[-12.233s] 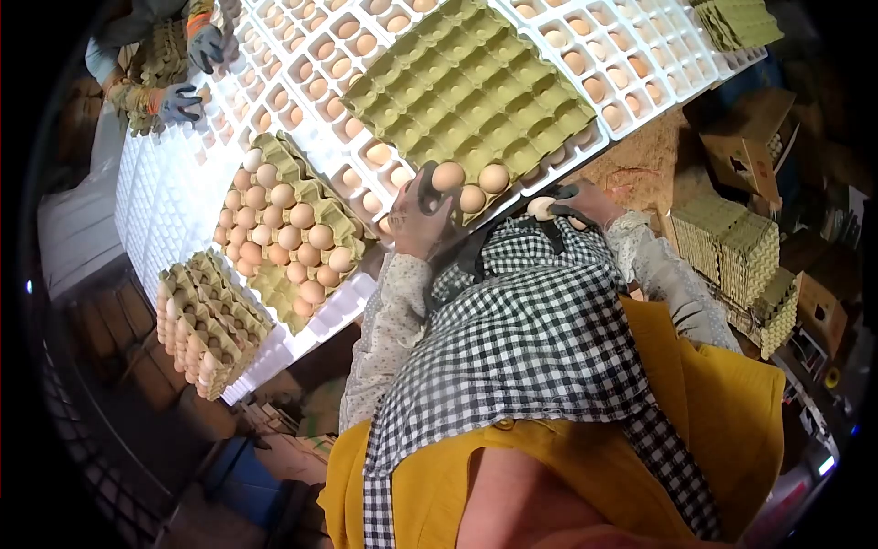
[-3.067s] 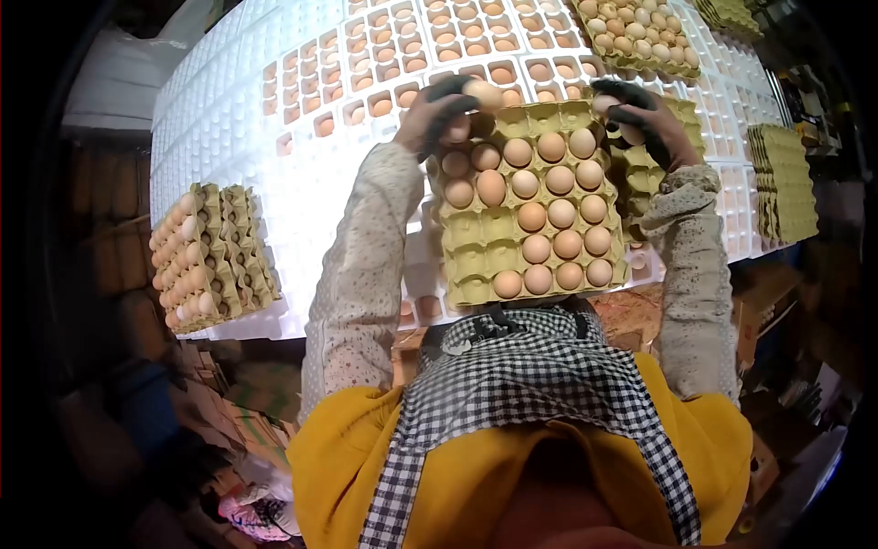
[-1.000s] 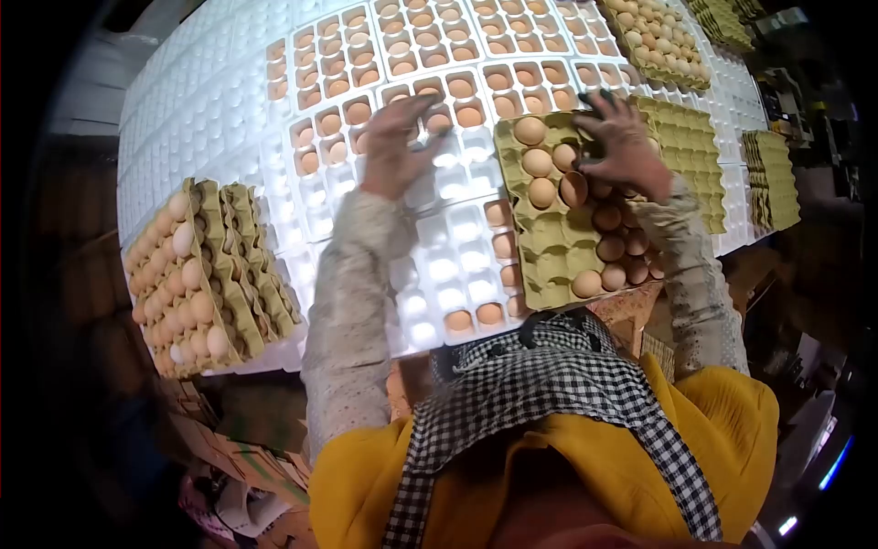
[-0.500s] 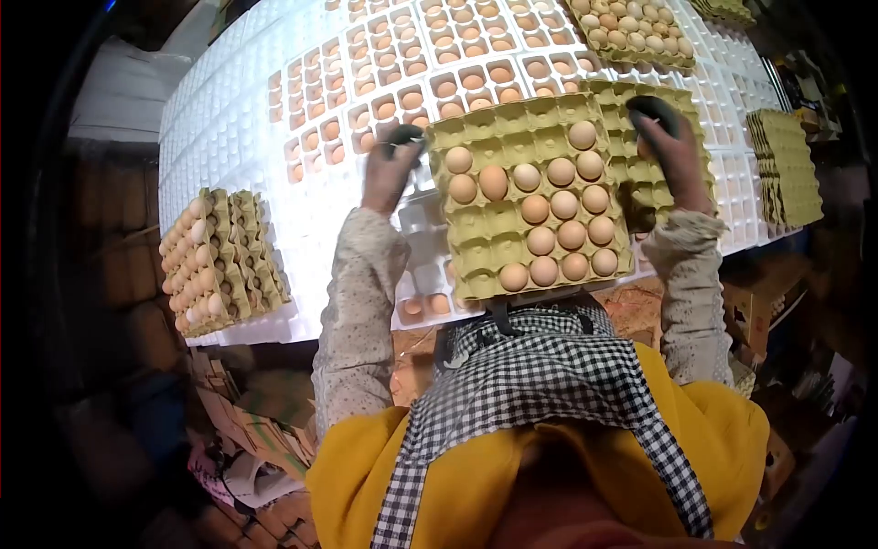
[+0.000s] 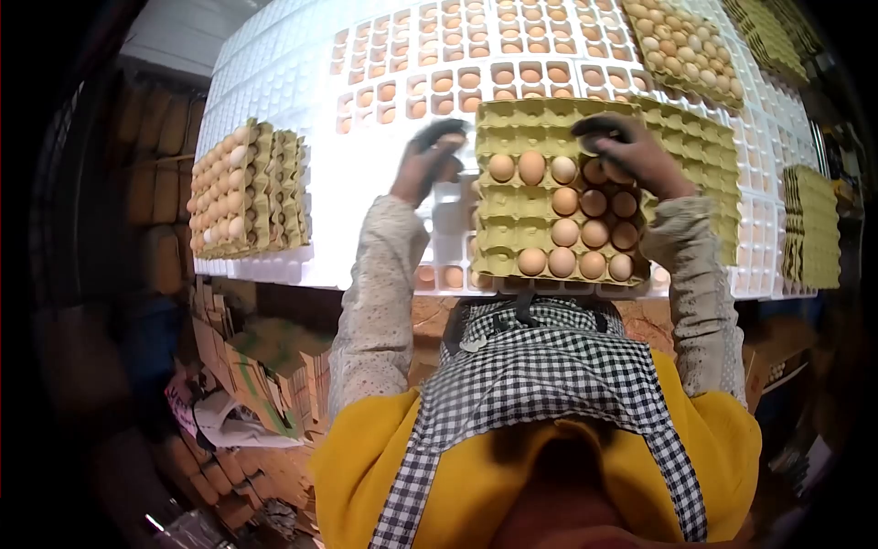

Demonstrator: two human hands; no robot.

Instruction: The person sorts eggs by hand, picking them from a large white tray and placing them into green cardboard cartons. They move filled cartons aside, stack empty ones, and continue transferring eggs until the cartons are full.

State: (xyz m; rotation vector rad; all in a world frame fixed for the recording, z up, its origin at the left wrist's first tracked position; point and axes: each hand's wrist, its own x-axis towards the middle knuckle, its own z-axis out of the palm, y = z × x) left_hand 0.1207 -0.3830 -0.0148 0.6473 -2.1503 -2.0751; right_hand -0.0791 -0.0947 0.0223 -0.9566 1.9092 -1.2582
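Note:
In front of my body a yellowish pulp egg tray [image 5: 512, 203] lies partly filled with brown eggs [image 5: 565, 201], mostly on its right side and along the bottom row. My left hand [image 5: 428, 165], with dark-coated fingertips, is just beyond the tray's left edge, curled around an egg [image 5: 450, 141]. Over the upper right of the tray is my right hand [image 5: 633, 154], its dark fingers bent together. Whatever those fingers hold is hidden, and the hand covers some eggs beneath it.
White trays of eggs [image 5: 444, 82] cover the table behind. Filled pulp trays stand tilted at the left [image 5: 219, 197], and another full tray [image 5: 686, 50] lies at the back right. An empty pulp tray [image 5: 704, 146] and a stack of them [image 5: 811, 229] are at the right. Cardboard [image 5: 274, 366] stands below the table.
My left hand has closed around an egg, and the upper-left egg is gone from the pulp tray. My right hand has moved left from beside the tray to over it. The view has shifted.

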